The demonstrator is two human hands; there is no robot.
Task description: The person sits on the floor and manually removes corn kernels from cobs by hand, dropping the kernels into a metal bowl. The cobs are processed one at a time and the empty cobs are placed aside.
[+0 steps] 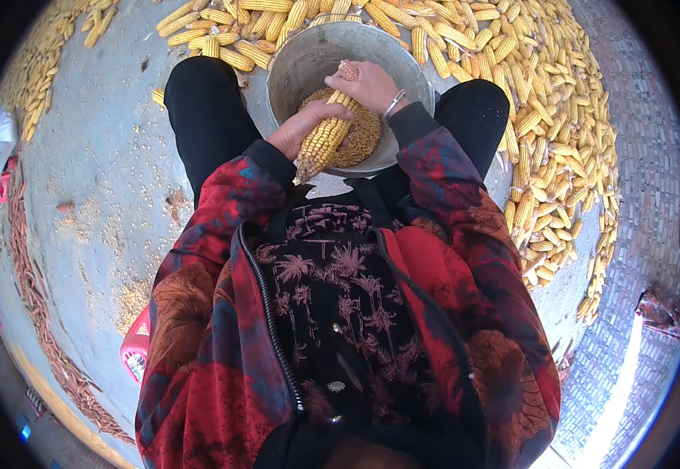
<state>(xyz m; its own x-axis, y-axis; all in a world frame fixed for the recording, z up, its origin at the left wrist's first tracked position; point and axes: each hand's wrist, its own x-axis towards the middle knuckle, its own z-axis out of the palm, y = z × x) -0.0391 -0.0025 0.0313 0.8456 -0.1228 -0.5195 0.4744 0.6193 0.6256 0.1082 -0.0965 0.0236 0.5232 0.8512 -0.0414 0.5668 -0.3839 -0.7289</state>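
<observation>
My left hand [302, 128] grips a yellow ear of dried corn [326, 138], its tip tilted down toward my body. My right hand [372, 87] is closed around a bare pinkish corncob [348, 71] and meets the upper end of the ear. Where the cob touches the ear is hidden by the fingers. Both hands are over a grey metal bucket [293, 64] between my knees. Loose corn kernels [366, 138] cover the bucket's bottom.
A large heap of corn ears [536, 123] curves around the front and right. More ears [41, 76] lie at far left, near a long row of bare cobs [38, 299]. Kernels [135, 302] are scattered on the concrete floor [99, 164]. A pink plastic object [135, 346] is beside me.
</observation>
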